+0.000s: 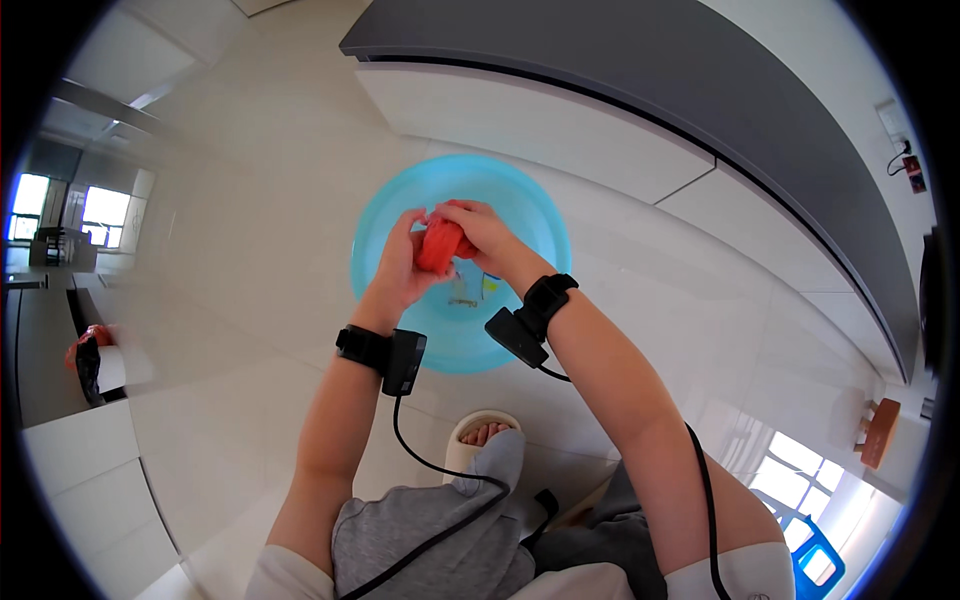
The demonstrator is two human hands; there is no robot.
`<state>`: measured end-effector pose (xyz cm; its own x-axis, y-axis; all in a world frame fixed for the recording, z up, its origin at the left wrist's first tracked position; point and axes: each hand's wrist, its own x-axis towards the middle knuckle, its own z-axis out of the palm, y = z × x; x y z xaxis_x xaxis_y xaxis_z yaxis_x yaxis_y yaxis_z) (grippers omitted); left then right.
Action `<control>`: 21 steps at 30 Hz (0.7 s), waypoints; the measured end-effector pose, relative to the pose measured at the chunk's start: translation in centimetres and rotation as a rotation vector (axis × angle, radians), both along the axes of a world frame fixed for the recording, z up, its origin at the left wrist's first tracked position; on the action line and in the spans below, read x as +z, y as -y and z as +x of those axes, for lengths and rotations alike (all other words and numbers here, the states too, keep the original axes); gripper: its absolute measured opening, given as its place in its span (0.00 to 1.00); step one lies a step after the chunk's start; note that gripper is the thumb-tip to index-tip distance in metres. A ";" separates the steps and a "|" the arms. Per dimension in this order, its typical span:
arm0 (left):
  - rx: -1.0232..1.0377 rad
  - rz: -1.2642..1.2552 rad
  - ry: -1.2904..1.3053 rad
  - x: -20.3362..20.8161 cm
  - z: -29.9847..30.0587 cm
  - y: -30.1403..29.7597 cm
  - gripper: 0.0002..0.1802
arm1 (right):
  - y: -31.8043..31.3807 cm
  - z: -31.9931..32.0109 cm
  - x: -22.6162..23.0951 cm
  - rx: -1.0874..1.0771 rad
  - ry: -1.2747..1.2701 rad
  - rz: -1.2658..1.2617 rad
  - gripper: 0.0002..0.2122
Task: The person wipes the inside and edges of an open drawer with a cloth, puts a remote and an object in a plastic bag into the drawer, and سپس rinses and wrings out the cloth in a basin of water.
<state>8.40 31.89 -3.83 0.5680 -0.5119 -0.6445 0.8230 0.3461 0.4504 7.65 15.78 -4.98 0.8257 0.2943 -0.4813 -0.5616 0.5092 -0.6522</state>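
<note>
The blue basin (pixel 545 215) stands on the floor (pixel 240 240); its far edge faces the cabinet (pixel 520 115). Above the basin, between its centre and far edge, the left hand (pixel 400 262) and right hand (pixel 484 228) grip a crumpled red cloth (pixel 440 248). A slippered foot (pixel 485 434) rests near the near edge.

Bright daylight comes through the windows (pixel 105 212) (blown white). The floor (pixel 660 275) shows soft glare. Toward the dark rim, the cabinet (pixel 540 120) curves strongly.
</note>
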 end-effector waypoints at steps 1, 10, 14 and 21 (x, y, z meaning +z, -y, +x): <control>-0.011 0.033 0.011 1.3 -0.4 1.1 0.18 | 0.3 -0.3 0.4 -0.009 0.026 -0.030 0.11; -0.178 0.154 0.210 2.7 -1.3 1.9 0.23 | 0.5 0.2 2.7 0.171 0.115 0.051 0.20; -0.279 0.159 0.197 1.6 -0.5 1.3 0.17 | 0.2 1.0 2.5 0.212 0.091 -0.036 0.23; -0.398 0.227 0.312 1.6 -0.1 1.8 0.11 | -0.8 1.6 1.5 -0.013 0.044 -0.220 0.24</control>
